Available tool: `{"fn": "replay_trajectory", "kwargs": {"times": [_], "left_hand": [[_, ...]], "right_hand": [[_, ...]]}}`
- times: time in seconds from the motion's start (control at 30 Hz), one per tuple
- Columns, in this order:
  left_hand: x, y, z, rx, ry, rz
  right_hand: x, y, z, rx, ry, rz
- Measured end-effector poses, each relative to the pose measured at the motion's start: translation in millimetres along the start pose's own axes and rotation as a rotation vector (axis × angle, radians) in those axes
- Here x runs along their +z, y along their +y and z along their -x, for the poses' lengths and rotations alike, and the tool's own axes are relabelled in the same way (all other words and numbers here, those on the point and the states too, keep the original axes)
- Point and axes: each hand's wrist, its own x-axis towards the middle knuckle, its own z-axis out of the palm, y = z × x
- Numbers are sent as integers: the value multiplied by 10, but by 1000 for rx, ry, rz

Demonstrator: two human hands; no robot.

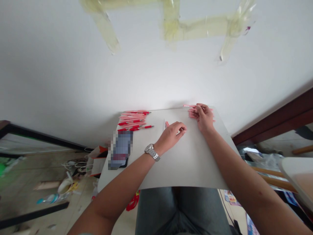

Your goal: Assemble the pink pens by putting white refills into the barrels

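Over the middle of the white table (186, 163) is my left hand (172, 133), a metal watch (152, 152) on its wrist. Its fingers are loosely curled, the thumb apart from them, and I see nothing between them. Just behind it a small pink piece (167, 124) and a thin white strip partly show. At the table's far right, my right hand (204, 118) pinches a slim pink pen (187, 105) near the wall. Below that hand lies a row of similar pink pens (192, 114), partly covered by the fingers.
Several red and pink pens (133, 120) lie in a pile at the table's far left. A phone (121, 148), blurred out, rests in front of them. The wall (156, 71) with yellowed tape borders the far edge. A white chair-like edge (297, 173) stands at right.
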Motion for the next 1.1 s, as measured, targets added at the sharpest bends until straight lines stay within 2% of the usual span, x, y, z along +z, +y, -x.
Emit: {"fn": "replay_trajectory", "kwargs": {"times": [0.17,0.3,0.5,0.8,1.1], "left_hand": [[-205,-242,4,-112,253,195],[-270,-431,-14,-147,347,424],[-281,-586,-33,-151,526,457],[-237,-668,40,-166,620,508],[-257,-588,120,-163,587,469]], "right_hand": [[59,-10,87,56,-93,19],[112,-12,173,107,-149,45],[187,-5,292,133,-222,57],[255,-29,403,216,-279,101],[266,-50,490,236,-411,178]]}}
